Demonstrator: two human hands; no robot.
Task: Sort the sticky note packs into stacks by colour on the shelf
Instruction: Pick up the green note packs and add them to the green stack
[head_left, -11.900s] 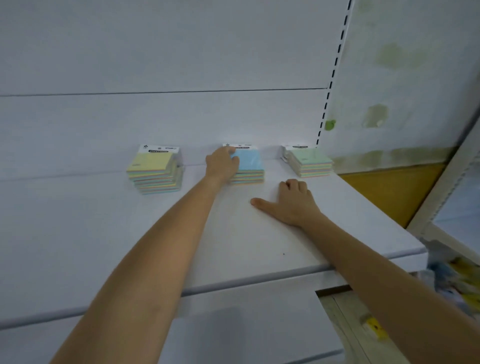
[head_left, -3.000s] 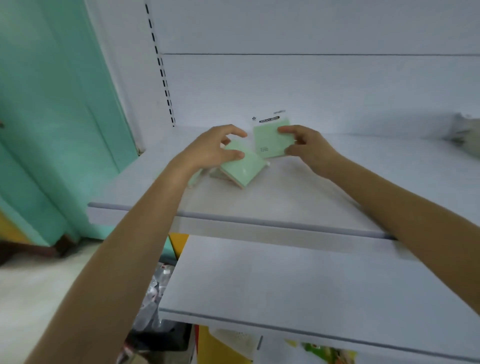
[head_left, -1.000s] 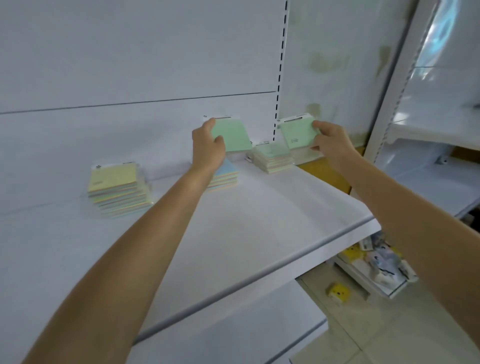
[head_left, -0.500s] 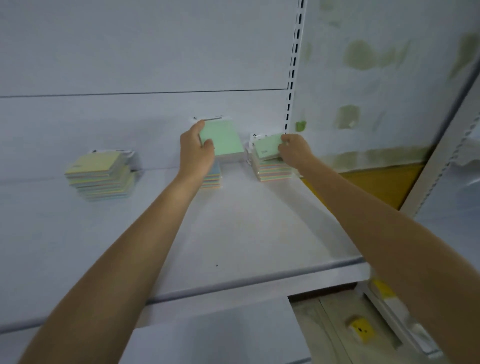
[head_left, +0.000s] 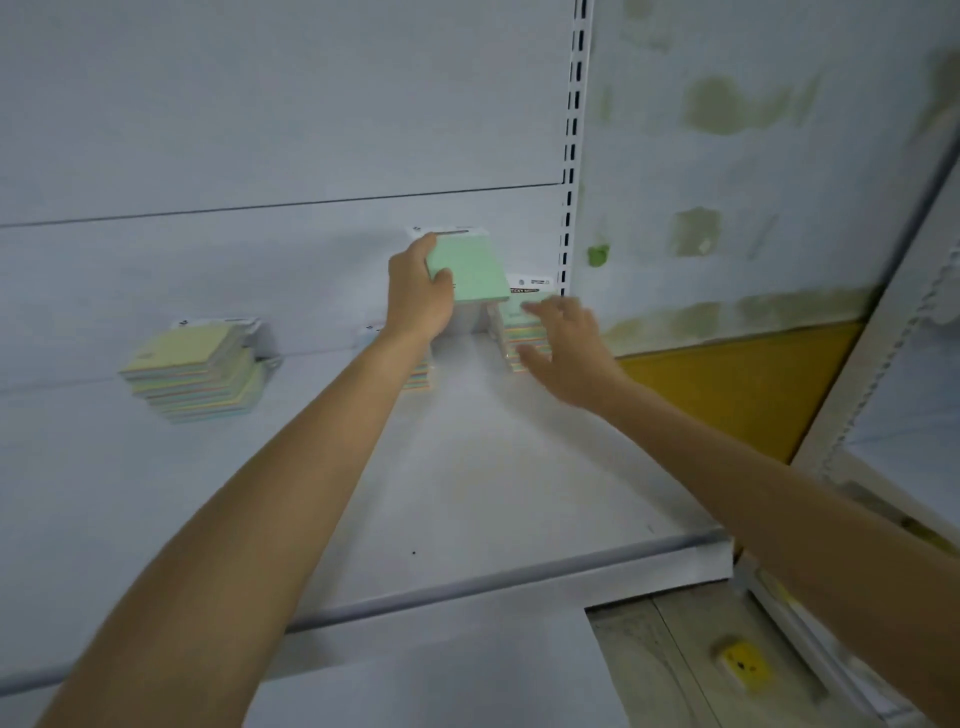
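Aloft, mint-green pack (head_left: 472, 273), square, white-topped

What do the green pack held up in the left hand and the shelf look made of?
Green pack: paper, matte pastel face, white printed header card; any clear wrap is too blurred to confirm. Shelf: probably painted metal, smooth white with a rolled front lip.

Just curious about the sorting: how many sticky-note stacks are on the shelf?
3: yellow-topped stack at the left, middle stack mostly hidden behind the left arm, green-topped stack at the right. The left hand holds another pack.
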